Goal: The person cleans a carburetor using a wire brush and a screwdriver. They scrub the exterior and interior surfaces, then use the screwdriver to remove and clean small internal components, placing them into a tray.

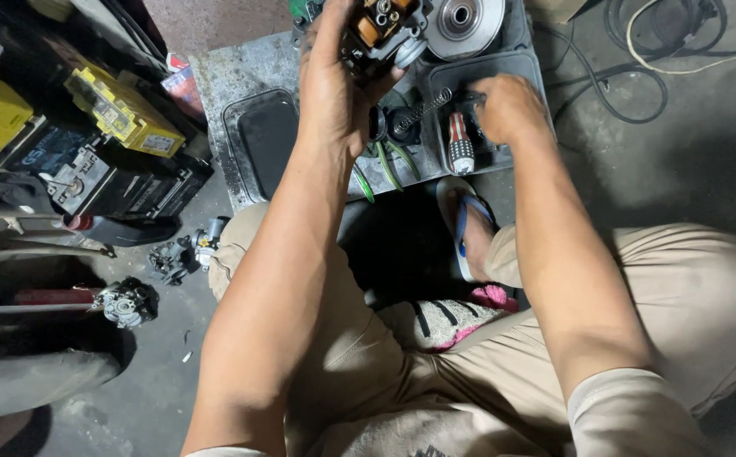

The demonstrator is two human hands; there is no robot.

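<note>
Gripping a carburetor [382, 30], left hand [334, 85] fingers wrap it; right hand [510, 108] clenched in tray [524, 68].

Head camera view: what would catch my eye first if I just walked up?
Top centre, the left hand holds up a small metal engine part with orange pieces. Beside it, the right hand reaches into a grey tray by a red-and-white striped screwdriver handle. Far left, yellow-topped batteries stand out.

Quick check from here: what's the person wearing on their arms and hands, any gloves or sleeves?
No gloves: the left hand and right hand are bare, with no watch or rings visible. Both forearms are uncovered. Short beige sleeves end above the elbows, matching the beige trousers.
</note>
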